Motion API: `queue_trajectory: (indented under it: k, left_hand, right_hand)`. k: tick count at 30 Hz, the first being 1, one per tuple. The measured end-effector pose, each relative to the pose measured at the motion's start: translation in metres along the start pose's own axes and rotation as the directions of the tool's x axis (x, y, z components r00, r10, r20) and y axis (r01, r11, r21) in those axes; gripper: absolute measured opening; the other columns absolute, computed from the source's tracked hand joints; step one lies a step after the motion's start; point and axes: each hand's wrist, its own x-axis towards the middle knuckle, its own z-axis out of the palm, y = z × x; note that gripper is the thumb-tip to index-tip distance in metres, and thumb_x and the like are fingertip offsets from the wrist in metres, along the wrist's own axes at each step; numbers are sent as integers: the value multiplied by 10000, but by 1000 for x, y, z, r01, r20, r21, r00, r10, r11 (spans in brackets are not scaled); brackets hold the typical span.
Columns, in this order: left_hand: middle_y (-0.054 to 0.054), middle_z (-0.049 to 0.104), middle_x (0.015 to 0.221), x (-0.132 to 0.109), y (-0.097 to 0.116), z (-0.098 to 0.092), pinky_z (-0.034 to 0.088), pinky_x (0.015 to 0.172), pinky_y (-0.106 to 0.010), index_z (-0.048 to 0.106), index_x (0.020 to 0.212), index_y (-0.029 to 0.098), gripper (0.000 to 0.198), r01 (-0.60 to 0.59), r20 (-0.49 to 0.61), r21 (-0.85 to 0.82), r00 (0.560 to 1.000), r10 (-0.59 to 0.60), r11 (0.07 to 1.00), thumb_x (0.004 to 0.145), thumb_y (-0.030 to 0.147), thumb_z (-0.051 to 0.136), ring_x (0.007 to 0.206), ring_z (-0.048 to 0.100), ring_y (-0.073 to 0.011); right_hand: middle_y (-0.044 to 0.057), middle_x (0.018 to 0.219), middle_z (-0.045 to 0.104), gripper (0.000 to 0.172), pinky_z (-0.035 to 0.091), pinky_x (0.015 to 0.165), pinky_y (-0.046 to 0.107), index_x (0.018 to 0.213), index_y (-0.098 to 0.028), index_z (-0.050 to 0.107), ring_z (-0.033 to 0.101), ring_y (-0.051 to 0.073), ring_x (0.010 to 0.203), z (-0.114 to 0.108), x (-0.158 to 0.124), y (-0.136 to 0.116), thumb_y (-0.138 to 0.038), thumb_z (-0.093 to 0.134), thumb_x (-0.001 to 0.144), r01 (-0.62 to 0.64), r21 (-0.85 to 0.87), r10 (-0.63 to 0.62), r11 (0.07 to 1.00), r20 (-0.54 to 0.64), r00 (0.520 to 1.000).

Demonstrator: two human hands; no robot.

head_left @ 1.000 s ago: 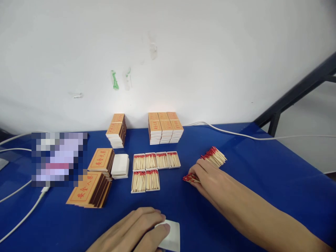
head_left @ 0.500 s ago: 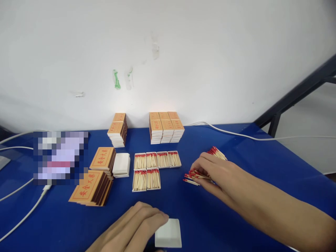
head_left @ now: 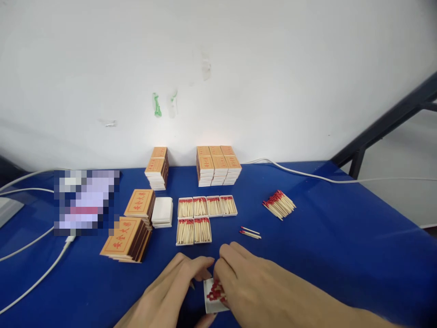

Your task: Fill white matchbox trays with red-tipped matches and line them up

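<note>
At the front of the blue table, a small white matchbox tray [head_left: 209, 308] lies between my two hands. My left hand [head_left: 170, 289] grips its left side, fingers at the far edge and thumb at the near edge. A bunch of red-tipped matches [head_left: 215, 291] is in my right hand [head_left: 249, 284], its fingers closed around them over the tray; their far ends are hidden by the hand. Beyond my hands, several match-filled trays [head_left: 194, 230] stand in two rows. A loose pile of matches [head_left: 280, 205] lies to the right, with a few stray matches [head_left: 250, 233] nearer.
Stacked white trays [head_left: 162, 212] stand beside piles of orange matchbox sleeves [head_left: 125, 237] on the left. Closed matchboxes [head_left: 218, 165] are stacked by the wall, with another stack [head_left: 157, 167] further left. A blurred-out device [head_left: 88, 200] and white cables [head_left: 41, 287] lie at far left.
My right hand has come from the match pile to the tray, carrying a bunch of matches. A few matches stay behind where it was. My left hand has closed around the tray.
</note>
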Motion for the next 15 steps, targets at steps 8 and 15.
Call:
queue_trajectory:
  k: [8, 15]
  left_hand:
    - [-27, 856, 1290, -4, 2, -1, 759, 1008, -411, 652, 1584, 333, 546, 33, 8, -48, 999, -33, 998, 1065, 370, 820, 1113, 873, -250]
    - [-120, 754, 1486, -9, 0, -1, 703, 1035, -495, 736, 1460, 211, 376, 49, 11, -51, 999, -48, 998, 1159, 431, 781, 1228, 796, -276]
  right_hand:
    - [105, 839, 796, 111, 551, 725, 411, 985, -172, 838, 640, 252, 758, 14, 12, -12, -187, 734, 1022, -2, -66, 3, 998, 16, 1000]
    - [85, 807, 780, 75, 494, 649, 372, 1004, -164, 819, 632, 227, 712, 17, 19, -17, -215, 769, 1028, -55, -43, 56, 998, 16, 998]
